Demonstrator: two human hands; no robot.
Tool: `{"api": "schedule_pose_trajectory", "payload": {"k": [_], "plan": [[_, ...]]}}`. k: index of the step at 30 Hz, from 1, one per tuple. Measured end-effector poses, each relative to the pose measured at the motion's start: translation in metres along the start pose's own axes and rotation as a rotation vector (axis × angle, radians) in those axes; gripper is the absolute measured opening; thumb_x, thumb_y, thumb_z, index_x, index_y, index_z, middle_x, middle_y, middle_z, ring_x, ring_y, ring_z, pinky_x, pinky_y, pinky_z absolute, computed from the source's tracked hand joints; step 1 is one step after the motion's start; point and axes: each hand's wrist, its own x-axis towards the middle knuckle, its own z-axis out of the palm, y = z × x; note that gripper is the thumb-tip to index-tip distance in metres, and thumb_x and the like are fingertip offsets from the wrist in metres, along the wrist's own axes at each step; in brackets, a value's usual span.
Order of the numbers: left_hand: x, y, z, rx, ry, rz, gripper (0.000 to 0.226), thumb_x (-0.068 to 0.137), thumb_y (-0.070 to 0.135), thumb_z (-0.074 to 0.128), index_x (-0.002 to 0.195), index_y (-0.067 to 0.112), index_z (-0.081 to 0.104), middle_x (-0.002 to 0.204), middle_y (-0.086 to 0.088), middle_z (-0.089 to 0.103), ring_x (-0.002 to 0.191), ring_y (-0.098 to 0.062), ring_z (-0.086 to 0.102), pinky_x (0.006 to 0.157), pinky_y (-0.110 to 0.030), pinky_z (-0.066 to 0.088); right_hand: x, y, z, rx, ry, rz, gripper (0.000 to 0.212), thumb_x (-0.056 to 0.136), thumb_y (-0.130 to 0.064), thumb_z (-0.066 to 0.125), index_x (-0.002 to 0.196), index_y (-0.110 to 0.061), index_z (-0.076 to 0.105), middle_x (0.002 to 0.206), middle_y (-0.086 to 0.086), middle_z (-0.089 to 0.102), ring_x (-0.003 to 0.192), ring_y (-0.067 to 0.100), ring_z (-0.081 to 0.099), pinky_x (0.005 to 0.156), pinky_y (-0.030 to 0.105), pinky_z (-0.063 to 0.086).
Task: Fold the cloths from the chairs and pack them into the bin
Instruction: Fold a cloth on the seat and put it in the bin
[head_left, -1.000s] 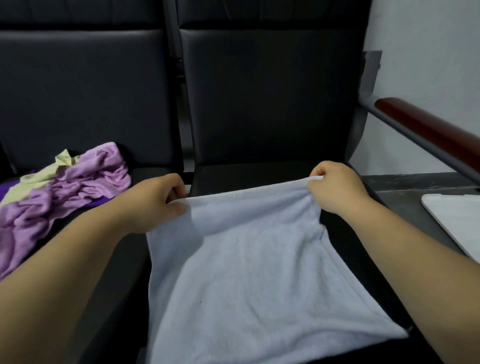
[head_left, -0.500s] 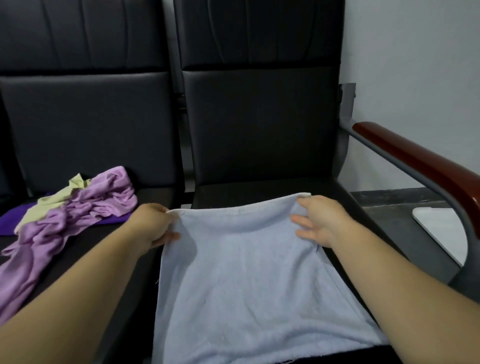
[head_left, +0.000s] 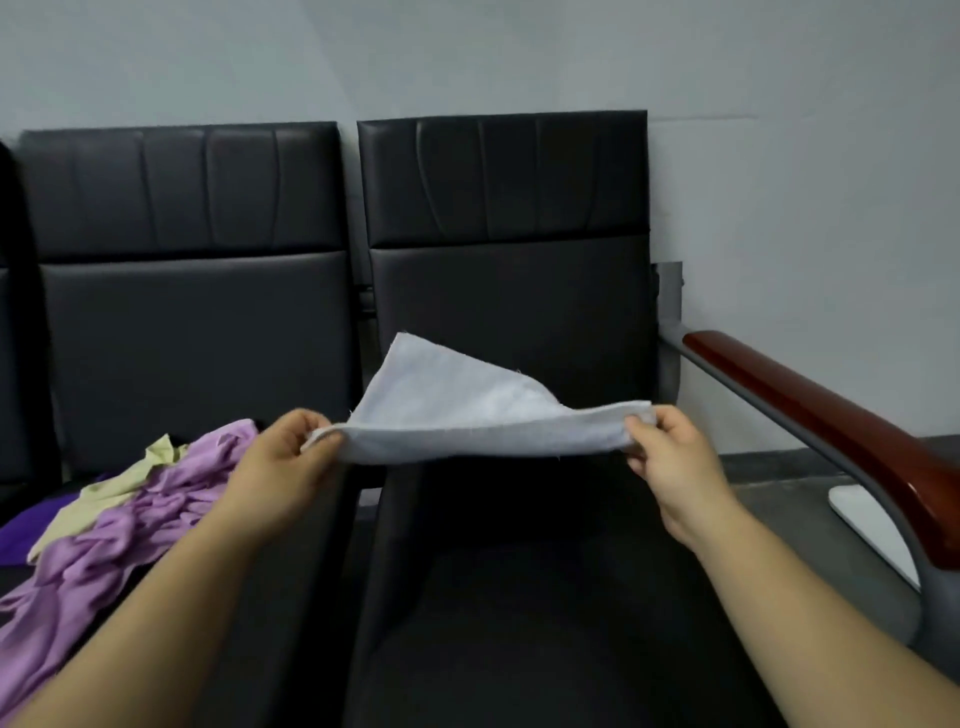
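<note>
So both hands are up over the right chair's seat (head_left: 545, 597): left hand (head_left: 280, 462) and right hand (head_left: 670, 457) each pinch an end of the white cloth (head_left: 467, 415), held off the seat, far flap lifted. Purple cloth (head_left: 119, 535) and yellow cloth (head_left: 119, 483) lie heaped on the left chair (head_left: 192, 322).

The right chair's seat (head_left: 545, 597) lies open from its front edge to the backrest (head_left: 509, 312), which closes the far edge. Above it the white cloth (head_left: 467, 415), stretched between the left hand (head_left: 280, 457) and the right hand (head_left: 670, 457), spans the way, with a gap beneath. The armrest (head_left: 810, 415) bars the seat's right edge. A heap of cloths (head_left: 119, 519) fills the left part of the left chair's seat.
</note>
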Motion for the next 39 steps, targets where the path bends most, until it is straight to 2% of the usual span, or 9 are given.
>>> {"api": "schedule_pose_trajectory", "payload": {"k": [4,7,11,19,23,27,32,36,39], "plan": [[-0.010,-0.030,-0.004,0.396,-0.372,-0.061,0.017,0.093,0.027,0.069,0.082,0.015,0.067,0.061,0.006,0.061,0.061,-0.012,0.053,0.061,-0.029,0.045,-0.004,0.027,-0.019,-0.458,-0.172,0.307,0.008,0.097,-0.020,0.060,0.092,-0.014,0.064,0.076,0.006,0.058,0.062,0.019,0.049,0.055,0.028,0.037],[-0.017,-0.038,-0.008,0.311,-0.729,-0.334,0.011,0.094,0.021,0.068,0.090,0.011,0.067,0.060,-0.004,0.054,0.052,-0.016,0.044,0.048,-0.025,0.033,-0.010,0.025,-0.030,-0.727,-0.355,0.645,0.008,0.088,-0.019,0.065,0.087,-0.013,0.059,0.062,0.005,0.044,0.053,0.016,0.035,0.047,0.025,0.029],[-0.023,-0.041,-0.009,0.270,-1.021,-0.538,0.026,0.078,0.029,0.071,0.097,0.011,0.067,0.066,-0.008,0.049,0.052,-0.015,0.039,0.047,-0.024,0.027,-0.011,0.023,-0.036,-0.871,-0.437,0.680,0.018,0.081,-0.019,0.069,0.080,-0.015,0.052,0.063,0.005,0.044,0.052,0.015,0.034,0.048,0.025,0.029],[-0.013,-0.050,0.028,0.006,-0.381,-0.418,0.010,0.097,0.007,0.061,0.088,0.005,0.062,0.054,-0.002,0.045,0.040,-0.010,0.035,0.041,-0.018,0.021,0.006,0.029,-0.025,-0.773,-0.215,0.426,0.015,0.099,-0.016,0.058,0.106,-0.007,0.068,0.107,0.017,0.066,0.083,0.027,0.058,0.067,0.034,0.044],[0.001,-0.052,0.053,-0.019,-0.189,-0.336,0.013,0.095,0.010,0.065,0.083,0.009,0.062,0.055,0.000,0.051,0.043,-0.012,0.039,0.041,-0.016,0.027,0.020,0.039,-0.021,-0.609,-0.085,0.277,0.022,0.098,-0.019,0.057,0.076,-0.017,0.056,0.089,0.013,0.063,0.078,0.028,0.057,0.069,0.037,0.045],[0.013,-0.065,0.074,0.030,-0.068,-0.316,0.012,0.094,0.016,0.067,0.082,0.013,0.065,0.053,-0.005,0.058,0.044,-0.016,0.044,0.048,-0.024,0.036,0.035,0.052,-0.011,-0.528,0.011,0.214,0.026,0.098,-0.023,0.058,0.073,-0.018,0.053,0.081,0.010,0.063,0.081,0.031,0.067,0.071,0.039,0.052],[0.026,-0.077,0.093,-0.031,0.024,-0.363,0.005,0.097,0.018,0.062,0.095,0.014,0.065,0.074,-0.008,0.076,0.060,-0.018,0.070,0.056,-0.032,0.050,0.056,0.070,0.008,-0.429,0.063,0.260,0.008,0.103,-0.027,0.061,0.104,-0.019,0.062,0.091,0.002,0.069,0.089,0.024,0.070,0.076,0.038,0.057],[0.025,-0.088,0.096,-0.003,-0.051,-0.381,0.038,0.092,0.019,0.069,0.127,0.020,0.054,0.121,-0.001,0.069,0.090,-0.019,0.075,0.081,-0.040,0.060,0.058,0.091,0.015,-0.420,0.052,0.216,0.034,0.103,-0.022,0.060,0.137,-0.023,0.057,0.131,0.003,0.064,0.107,0.019,0.062,0.076,0.028,0.047],[0.018,-0.082,0.098,0.277,-0.104,-0.274,0.049,0.093,0.021,0.066,0.139,0.024,0.049,0.132,0.011,0.054,0.113,-0.017,0.059,0.090,-0.034,0.048,0.056,0.094,0.013,-0.530,-0.019,0.088,0.046,0.102,-0.017,0.058,0.146,-0.025,0.050,0.149,0.003,0.049,0.099,0.014,0.053,0.067,0.022,0.039]]}}
